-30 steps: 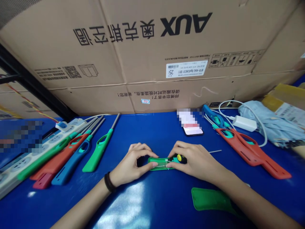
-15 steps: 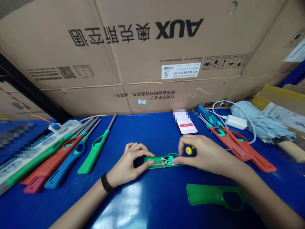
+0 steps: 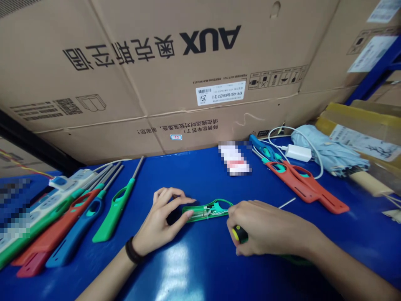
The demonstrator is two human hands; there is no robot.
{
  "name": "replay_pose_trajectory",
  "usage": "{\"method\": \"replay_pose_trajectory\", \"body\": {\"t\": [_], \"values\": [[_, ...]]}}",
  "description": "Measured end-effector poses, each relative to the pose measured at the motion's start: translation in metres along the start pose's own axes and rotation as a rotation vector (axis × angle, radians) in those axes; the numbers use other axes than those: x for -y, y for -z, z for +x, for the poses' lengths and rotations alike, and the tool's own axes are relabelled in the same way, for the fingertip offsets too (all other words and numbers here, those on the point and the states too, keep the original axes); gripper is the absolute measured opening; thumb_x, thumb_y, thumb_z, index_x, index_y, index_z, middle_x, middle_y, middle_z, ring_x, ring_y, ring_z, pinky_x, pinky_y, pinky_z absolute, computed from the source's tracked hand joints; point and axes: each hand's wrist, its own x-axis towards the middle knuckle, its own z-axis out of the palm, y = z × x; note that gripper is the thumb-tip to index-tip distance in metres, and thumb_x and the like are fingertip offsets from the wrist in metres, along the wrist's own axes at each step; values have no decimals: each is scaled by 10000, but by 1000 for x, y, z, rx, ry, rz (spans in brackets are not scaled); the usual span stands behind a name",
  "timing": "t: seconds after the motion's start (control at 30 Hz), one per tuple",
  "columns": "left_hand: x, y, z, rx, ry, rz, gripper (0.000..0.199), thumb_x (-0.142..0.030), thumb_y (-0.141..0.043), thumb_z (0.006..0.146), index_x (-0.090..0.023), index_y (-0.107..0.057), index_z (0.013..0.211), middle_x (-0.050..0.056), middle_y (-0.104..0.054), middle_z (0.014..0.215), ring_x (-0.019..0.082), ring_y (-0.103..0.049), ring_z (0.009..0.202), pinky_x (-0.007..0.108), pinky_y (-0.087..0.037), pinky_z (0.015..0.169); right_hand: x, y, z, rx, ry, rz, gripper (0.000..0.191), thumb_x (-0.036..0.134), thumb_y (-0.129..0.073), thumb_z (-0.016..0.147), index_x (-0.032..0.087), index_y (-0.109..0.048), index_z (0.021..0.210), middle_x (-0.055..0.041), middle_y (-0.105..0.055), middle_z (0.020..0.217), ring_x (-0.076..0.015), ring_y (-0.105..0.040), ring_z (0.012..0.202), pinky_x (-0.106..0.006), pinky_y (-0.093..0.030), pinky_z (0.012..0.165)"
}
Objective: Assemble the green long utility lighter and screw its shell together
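Note:
A green lighter half-shell (image 3: 216,215), of the long-nosed kind, lies open side up on the blue table, with a clear tube, teal trigger and white wires inside. My left hand (image 3: 164,215) holds its left end between thumb and forefinger. My right hand (image 3: 269,228) is closed round a black-and-yellow screwdriver (image 3: 240,234), yellow end towards the left. It covers the shell's right end. A thin metal rod (image 3: 287,203) sticks out past my right hand, roughly in line with the handle. Another green shell half (image 3: 296,260) is mostly hidden under my right forearm.
Long lighters lie at left, among them a green one (image 3: 115,209) and a blue one (image 3: 75,232), beside a power strip (image 3: 46,200). Orange lighters (image 3: 291,179), a white charger (image 3: 298,153) and a folded umbrella (image 3: 328,152) lie right. A phone (image 3: 234,161) and cardboard (image 3: 150,88) stand behind.
My right hand has moved down and turned over, taking the screwdriver handle lower and to the left. My left hand stays at the shell. The whole view has shifted and tilted.

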Motion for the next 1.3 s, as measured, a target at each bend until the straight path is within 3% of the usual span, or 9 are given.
{"method": "replay_pose_trajectory", "body": {"t": [0.23, 0.37, 0.5, 0.57, 0.73, 0.87, 1.0, 1.13, 1.3], "values": [[-1, 1, -1, -69, -9, 2, 171, -237, -537, 900, -250, -642, 1034, 23, -561, 947, 185, -520, 921, 362, -328, 862, -13, 8, -8, -28, -180, -59, 540, 429, -853, 427, 231, -632, 879, -4, -637, 847, -234, -587, 775, -278, -370, 593], [-2, 1, 0, -96, -10, 5, 163, -245, -534, 897, -242, -660, 1000, 27, -569, 933, 187, -527, 897, 359, -340, 847, -8, 7, -9, 81, -249, -130, 296, 276, -815, 521, 223, -655, 765, 1, -642, 745, -211, -589, 703, -247, -317, 509], [-4, 2, 0, -103, -27, -13, 167, -267, -538, 886, -229, -667, 986, 36, -576, 915, 197, -530, 878, 365, -349, 830, -1, 8, -10, 113, -131, -40, 135, 219, -758, 583, 230, -640, 650, 45, -609, 608, -154, -556, 605, -223, -276, 459], [-4, 3, 0, -101, -48, -25, 186, -293, -528, 885, -221, -666, 988, 43, -580, 911, 205, -532, 877, 375, -350, 830, 3, 9, -11, 6, -26, -14, 97, 253, -711, 648, 228, -617, 656, 53, -579, 580, -135, -527, 583, -218, -277, 469], [-5, 6, -2, -110, -138, -83, 449, -549, -415, 882, -191, -629, 1048, 71, -603, 918, 228, -551, 866, 446, -331, 897, 10, 6, -7, -490, 353, 95, 103, 177, -601, 741, 214, -506, 746, 79, -529, 630, -65, -451, 539, -180, -304, 510], [-13, 1, -5, -204, -256, -117, 586, -635, -495, 800, -141, -573, 1105, 85, -625, 862, 220, -574, 772, 428, -407, 815, 16, -13, 5, -738, 512, -123, 72, 154, -540, 768, 212, -496, 770, 68, -552, 656, -80, -464, 548, -227, -279, 513], [-25, -11, -9, -258, -414, -55, 258, -404, -558, 856, -149, -597, 858, 37, -557, 629, 164, -511, 585, 301, -405, 543, 23, -36, 20, -655, 612, -303, 62, 179, -469, 848, 192, -527, 829, 26, -616, 731, -115, -521, 611, -281, -272, 497], [-30, -12, -10, -189, -567, 32, 434, -242, -296, 979, -179, -510, 606, 17, -493, 508, 143, -438, 493, 282, -358, 470, 26, -45, 26, -526, 625, -353, 98, 267, -481, 870, 201, -537, 916, 9, -657, 832, -142, -570, 677, -296, -303, 501], [-20, -1, -8, -118, -537, 181, 276, -109, -348, 962, -128, -615, 1028, 23, -606, 652, 141, -533, 573, 265, -416, 526, 11, -16, 13, -410, 427, -154, 520, 557, -614, 762, 205, -527, 1136, -28, -643, 1068, -185, -625, 870, -268, -395, 593]]}}
